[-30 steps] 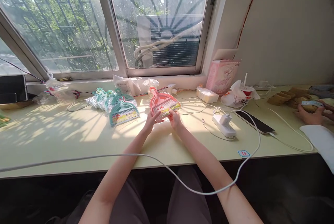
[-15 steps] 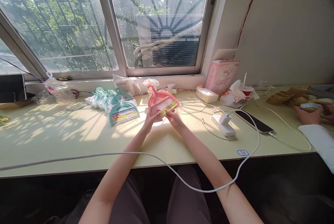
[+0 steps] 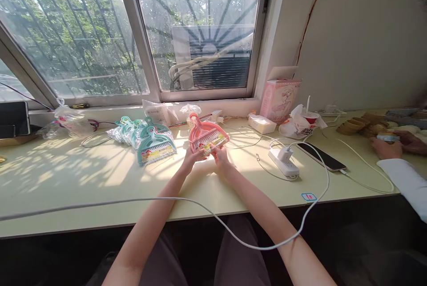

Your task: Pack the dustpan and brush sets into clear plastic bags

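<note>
A pink dustpan and brush set (image 3: 204, 131) in clear wrapping, with a yellow label along its lower edge, is held up between my two hands. My left hand (image 3: 192, 158) grips its lower left corner. On its lower right edge, my right hand (image 3: 220, 154) pinches the wrapper, with thumb and fingers closed. The handle end points up toward the window. To the left, several green dustpan and brush sets (image 3: 156, 144) lie overlapping on the table, also wrapped in clear film.
A white cable (image 3: 200, 206) loops across over my forearms. Rightward on the table (image 3: 83, 197) are a power strip (image 3: 283, 164), a phone (image 3: 322, 156), a white block-shaped item (image 3: 262, 123), a pink box (image 3: 280, 99) and a bagged cup (image 3: 302, 121). Another person's hands (image 3: 387, 146) work among brown objects at far right.
The camera view has tilted slightly, so the scene sits a little lower. Both hands still hold the pink set; my right fingers have shifted slightly on its label edge.
</note>
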`<state>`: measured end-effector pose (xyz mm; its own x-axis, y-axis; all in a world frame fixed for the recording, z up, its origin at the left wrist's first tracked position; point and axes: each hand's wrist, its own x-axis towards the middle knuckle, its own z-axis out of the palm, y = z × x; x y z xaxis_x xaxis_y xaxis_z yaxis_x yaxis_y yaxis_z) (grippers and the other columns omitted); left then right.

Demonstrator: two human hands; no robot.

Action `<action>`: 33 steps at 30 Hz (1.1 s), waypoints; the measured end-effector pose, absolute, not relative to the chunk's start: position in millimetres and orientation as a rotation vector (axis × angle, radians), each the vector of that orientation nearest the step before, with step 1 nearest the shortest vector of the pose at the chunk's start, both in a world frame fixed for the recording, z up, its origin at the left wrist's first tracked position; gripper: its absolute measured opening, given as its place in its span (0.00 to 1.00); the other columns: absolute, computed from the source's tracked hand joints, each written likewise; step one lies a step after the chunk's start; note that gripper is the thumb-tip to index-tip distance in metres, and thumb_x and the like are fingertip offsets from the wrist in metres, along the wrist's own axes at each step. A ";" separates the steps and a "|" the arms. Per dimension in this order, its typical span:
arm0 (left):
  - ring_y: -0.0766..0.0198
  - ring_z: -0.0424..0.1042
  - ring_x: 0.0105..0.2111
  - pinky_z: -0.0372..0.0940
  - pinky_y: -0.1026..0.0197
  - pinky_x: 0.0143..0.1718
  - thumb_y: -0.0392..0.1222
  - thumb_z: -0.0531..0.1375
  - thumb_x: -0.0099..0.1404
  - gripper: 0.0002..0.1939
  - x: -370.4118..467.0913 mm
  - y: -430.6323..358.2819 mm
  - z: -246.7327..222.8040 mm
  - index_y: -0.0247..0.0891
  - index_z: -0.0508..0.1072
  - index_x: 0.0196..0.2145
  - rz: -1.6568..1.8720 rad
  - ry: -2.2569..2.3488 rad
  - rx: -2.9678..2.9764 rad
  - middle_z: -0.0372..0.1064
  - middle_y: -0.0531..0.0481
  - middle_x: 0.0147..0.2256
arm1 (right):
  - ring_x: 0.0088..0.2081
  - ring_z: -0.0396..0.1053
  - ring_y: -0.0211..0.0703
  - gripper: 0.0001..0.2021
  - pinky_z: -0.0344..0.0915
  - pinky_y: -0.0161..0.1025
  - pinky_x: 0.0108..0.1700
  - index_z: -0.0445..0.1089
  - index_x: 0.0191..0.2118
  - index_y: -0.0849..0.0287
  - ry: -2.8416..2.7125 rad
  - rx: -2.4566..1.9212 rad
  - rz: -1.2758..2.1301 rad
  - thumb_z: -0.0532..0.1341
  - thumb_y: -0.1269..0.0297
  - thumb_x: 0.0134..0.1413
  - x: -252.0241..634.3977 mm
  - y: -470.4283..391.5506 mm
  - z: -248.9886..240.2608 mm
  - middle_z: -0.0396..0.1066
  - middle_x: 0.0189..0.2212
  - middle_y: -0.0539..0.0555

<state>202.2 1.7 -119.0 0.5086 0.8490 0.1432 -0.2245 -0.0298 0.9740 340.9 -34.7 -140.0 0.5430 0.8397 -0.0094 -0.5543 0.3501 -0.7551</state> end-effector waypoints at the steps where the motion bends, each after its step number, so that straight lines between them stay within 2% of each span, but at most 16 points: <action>1: 0.53 0.83 0.35 0.79 0.57 0.35 0.51 0.79 0.49 0.41 201.5 2.3 -118.5 0.33 0.72 0.55 0.926 0.616 1.326 0.82 0.38 0.44 | 0.45 0.80 0.49 0.17 0.79 0.45 0.51 0.75 0.40 0.56 -0.424 -0.792 0.927 0.74 0.67 0.41 340.5 -34.0 -142.4 0.82 0.37 0.52; 5: 0.54 0.83 0.33 0.80 0.55 0.34 0.43 0.79 0.50 0.37 200.4 4.8 -117.3 0.32 0.72 0.55 0.883 0.630 1.305 0.82 0.38 0.42 | 0.47 0.80 0.52 0.16 0.78 0.49 0.55 0.74 0.40 0.55 -0.470 -0.811 0.926 0.74 0.64 0.43 340.4 -32.5 -150.4 0.82 0.39 0.54; 11: 0.54 0.82 0.33 0.81 0.54 0.32 0.33 0.75 0.48 0.35 200.0 2.9 -113.6 0.31 0.71 0.54 0.957 0.714 1.205 0.82 0.41 0.41 | 0.49 0.80 0.54 0.14 0.78 0.51 0.56 0.76 0.40 0.53 -0.544 -0.807 1.003 0.73 0.65 0.45 343.3 -30.3 -153.0 0.83 0.40 0.53; 17: 0.53 0.82 0.35 0.80 0.55 0.31 0.32 0.75 0.50 0.30 196.3 5.8 -113.7 0.31 0.73 0.51 1.000 0.708 1.171 0.81 0.41 0.40 | 0.50 0.80 0.52 0.12 0.78 0.48 0.55 0.76 0.40 0.53 -0.593 -0.802 1.053 0.73 0.63 0.48 344.8 -26.5 -148.9 0.82 0.40 0.54; 20: 0.55 0.82 0.32 0.80 0.55 0.31 0.32 0.76 0.50 0.31 195.9 10.4 -117.9 0.32 0.73 0.51 1.016 0.718 1.149 0.81 0.43 0.39 | 0.49 0.80 0.53 0.09 0.80 0.50 0.51 0.74 0.38 0.51 -0.607 -0.805 1.081 0.70 0.61 0.50 347.0 -25.0 -146.7 0.81 0.38 0.54; 26: 0.56 0.81 0.28 0.78 0.57 0.29 0.36 0.78 0.49 0.30 197.1 9.9 -118.1 0.32 0.73 0.48 0.948 0.672 1.212 0.81 0.43 0.37 | 0.50 0.80 0.53 0.09 0.80 0.48 0.47 0.72 0.36 0.51 -0.567 -0.855 1.053 0.70 0.64 0.47 350.0 -27.4 -144.5 0.79 0.36 0.54; 30: 0.56 0.81 0.28 0.78 0.56 0.30 0.35 0.77 0.48 0.33 196.9 6.6 -113.4 0.33 0.72 0.51 0.944 0.689 1.223 0.80 0.45 0.37 | 0.47 0.80 0.52 0.09 0.81 0.46 0.46 0.72 0.36 0.52 -0.510 -0.866 1.068 0.69 0.65 0.47 345.6 -29.7 -140.5 0.79 0.35 0.53; 33: 0.56 0.81 0.31 0.78 0.57 0.30 0.34 0.76 0.49 0.33 191.8 8.7 -110.0 0.33 0.73 0.52 0.986 0.699 1.215 0.81 0.44 0.38 | 0.47 0.81 0.53 0.08 0.81 0.48 0.46 0.73 0.37 0.51 -0.535 -0.903 1.092 0.69 0.64 0.50 345.7 -31.6 -133.2 0.80 0.35 0.54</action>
